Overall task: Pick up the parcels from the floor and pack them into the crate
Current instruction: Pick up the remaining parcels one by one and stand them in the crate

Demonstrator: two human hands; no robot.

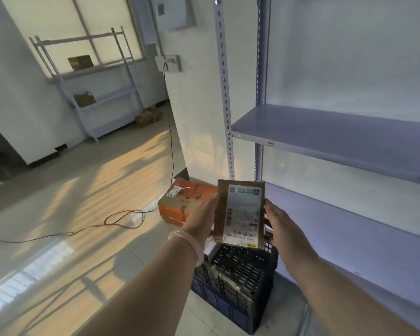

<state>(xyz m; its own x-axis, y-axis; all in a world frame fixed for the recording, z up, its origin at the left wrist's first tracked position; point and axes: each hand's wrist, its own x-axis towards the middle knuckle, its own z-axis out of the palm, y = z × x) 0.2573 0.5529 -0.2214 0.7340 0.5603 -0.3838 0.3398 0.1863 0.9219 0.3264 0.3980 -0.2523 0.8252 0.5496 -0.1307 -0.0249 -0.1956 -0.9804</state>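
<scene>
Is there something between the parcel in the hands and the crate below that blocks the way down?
Nothing visible blocks it. The brown parcel, held between the left hand and the right hand, sits just above the black crate. The crate's top is open, though something already lies inside.

A flat brown parcel (239,213) with a big white label stands upright in the air, just above the crate (235,284). The crate is dark, with lots of small holes, and sits on the floor. An orange and brown parcel (182,202) lies on the floor behind it.
</scene>
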